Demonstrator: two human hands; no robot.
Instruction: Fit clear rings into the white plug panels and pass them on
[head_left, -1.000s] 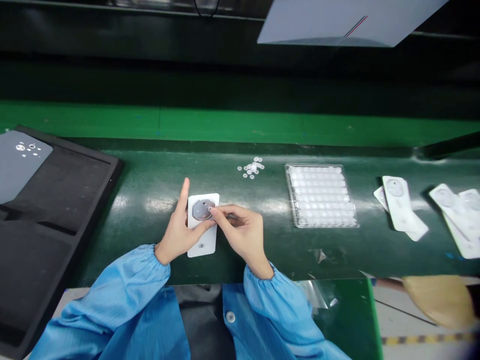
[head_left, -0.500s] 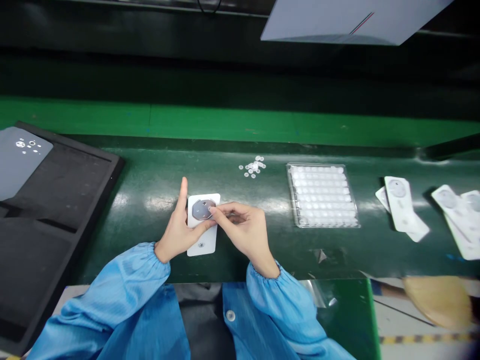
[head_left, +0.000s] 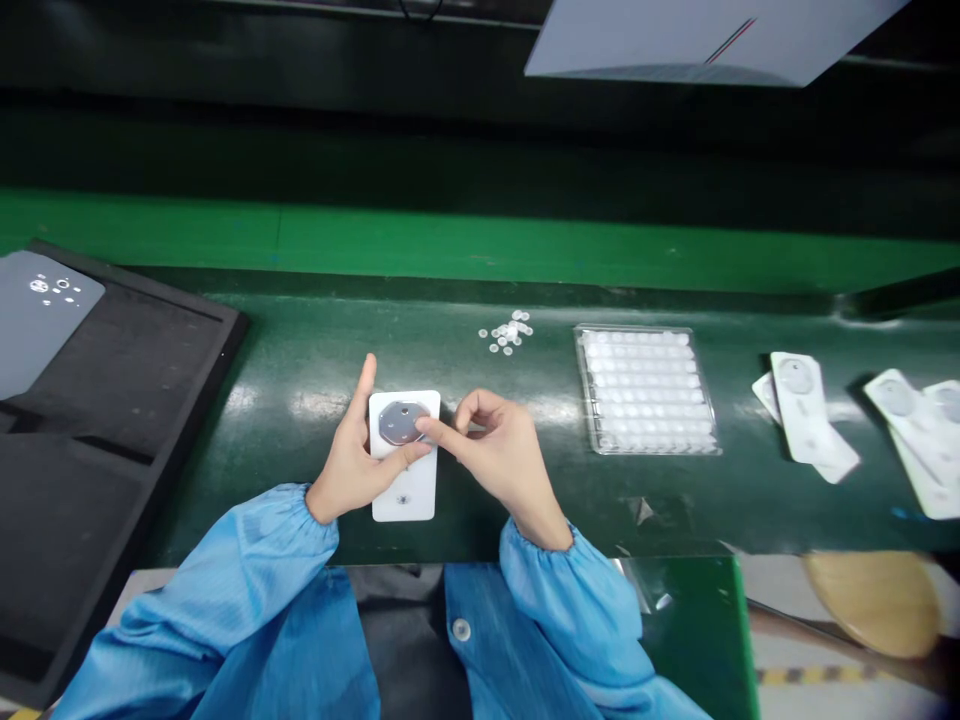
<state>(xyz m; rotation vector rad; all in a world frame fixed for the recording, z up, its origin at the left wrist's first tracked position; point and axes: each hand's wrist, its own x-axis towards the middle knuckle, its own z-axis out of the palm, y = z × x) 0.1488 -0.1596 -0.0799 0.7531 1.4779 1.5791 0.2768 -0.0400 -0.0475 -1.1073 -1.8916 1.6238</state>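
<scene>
My left hand [head_left: 352,460] holds a white rectangular panel [head_left: 416,495] with rounded corners, its thumb lying across the front and its index finger stretched up beside the left edge. A grey, roughly round film piece [head_left: 397,421] with small holes lies flat on the panel's upper part. The thumb of my right hand [head_left: 501,450] presses on the right side of that grey piece. The other fingers of this hand are curled, apart from the thumb, beside the panel's right edge. A small dark mark shows on the panel's lower part.
Small clear discs [head_left: 510,332] lie loose beyond my hands. A clear tray [head_left: 649,392] with rows of white round pieces stands to the right. Further right are stacked white panels [head_left: 802,415] and more panels [head_left: 911,430]. A black tray [head_left: 97,400] with a grey sheet [head_left: 41,320] occupies the left.
The grey piece now lies flatter on the panel. My right hand's fingers have drawn back from it, leaving the thumb on it. The panel has tilted slightly and shifted a little left.
</scene>
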